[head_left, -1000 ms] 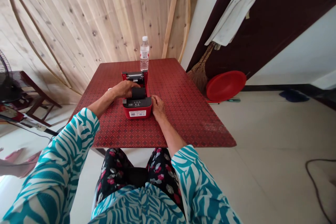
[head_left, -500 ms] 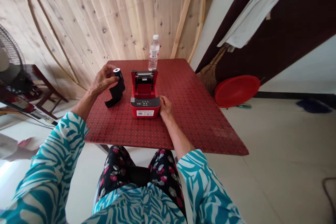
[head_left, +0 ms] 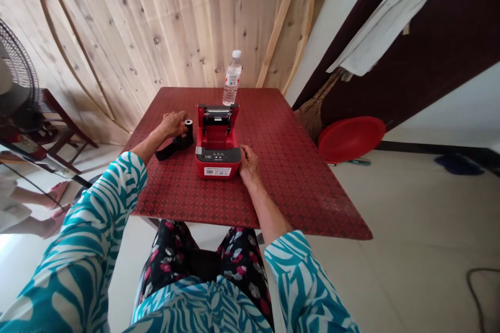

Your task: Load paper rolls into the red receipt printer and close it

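Observation:
A small red and black label printer (head_left: 219,170) sits on the table with its lid raised, its inside bay showing. My right hand (head_left: 249,164) is closed against the printer's right side, fingers curled and partly hidden. To the printer's left, a small paper roll (head_left: 189,134) with a black outer face and a pale end stands upright, apparently on the tabletop. Its loose black strip trails left and toward me. My left hand (head_left: 173,125) has its thumb and finger at the roll's left side, near the top; the contact is partly hidden.
A clear water bottle (head_left: 232,79) stands behind the printer on the red patterned table (head_left: 297,187). A wooden plank wall (head_left: 175,26) rises beyond. On the floor to the right is a red basin (head_left: 351,138); a fan (head_left: 17,67) and another person's feet (head_left: 54,205) are at left.
My left hand has brought the paper roll down and to the right, closer to the printer. Its black strip now lies flatter along the table. My right hand stays on the printer.

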### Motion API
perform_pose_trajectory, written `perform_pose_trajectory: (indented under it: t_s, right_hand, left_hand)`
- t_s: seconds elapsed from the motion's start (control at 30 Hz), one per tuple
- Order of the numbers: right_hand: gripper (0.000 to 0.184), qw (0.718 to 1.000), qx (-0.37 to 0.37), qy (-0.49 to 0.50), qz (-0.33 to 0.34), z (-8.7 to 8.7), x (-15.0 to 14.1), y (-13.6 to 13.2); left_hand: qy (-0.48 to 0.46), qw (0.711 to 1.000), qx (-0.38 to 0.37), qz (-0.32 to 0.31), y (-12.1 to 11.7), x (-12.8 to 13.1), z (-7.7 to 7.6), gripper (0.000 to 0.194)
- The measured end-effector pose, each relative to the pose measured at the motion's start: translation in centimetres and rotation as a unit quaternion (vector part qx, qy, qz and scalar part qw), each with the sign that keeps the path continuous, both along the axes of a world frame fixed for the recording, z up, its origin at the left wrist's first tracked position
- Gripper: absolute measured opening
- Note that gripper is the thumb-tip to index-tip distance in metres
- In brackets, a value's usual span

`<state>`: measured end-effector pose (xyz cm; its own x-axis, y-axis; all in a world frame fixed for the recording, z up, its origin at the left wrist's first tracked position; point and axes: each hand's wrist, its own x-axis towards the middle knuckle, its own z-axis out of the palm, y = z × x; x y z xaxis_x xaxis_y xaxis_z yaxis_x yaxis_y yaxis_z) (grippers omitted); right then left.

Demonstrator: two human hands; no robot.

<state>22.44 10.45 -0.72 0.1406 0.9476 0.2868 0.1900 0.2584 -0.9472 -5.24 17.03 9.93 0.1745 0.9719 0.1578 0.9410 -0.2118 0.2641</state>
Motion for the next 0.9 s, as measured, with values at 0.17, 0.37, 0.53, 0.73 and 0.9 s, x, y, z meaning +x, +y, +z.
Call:
perform_pose_trajectory:
  t_s: [0.17,0.37,0.53,0.73,0.9]
  right_hand:
    - [0.036,1.000,0.001,-0.010,0.002,0.3,-0.1,-0.3]
    - [0.038,1.000,0.002,-0.017,0.002,0.4,-0.1,-0.3]
    - [0.038,1.000,0.003,-0.008,0.005,-0.1,0.1,0.1]
    - [0.038,1.000,0.005,0.010,0.012,-0.5,0.2,0.2]
    - [0.040,1.000,-0.009,0.012,0.006,-0.4,0.2,0.2]
  left_hand:
    - [0.064,0.995,-0.054,0.058,0.4,0.4,-0.2,0.032]
    - [-0.151,0.985,-0.077,0.025,0.5,-1.7,-1.1,0.052]
    - [-0.379,0.923,-0.057,0.042,-0.8,-5.3,-2.8,0.048]
    - [-0.313,0.939,-0.135,-0.045,-2.8,-6.1,-4.4,0.046]
    - [-0.308,0.945,-0.107,-0.010,-3.1,-5.0,-5.3,0.038]
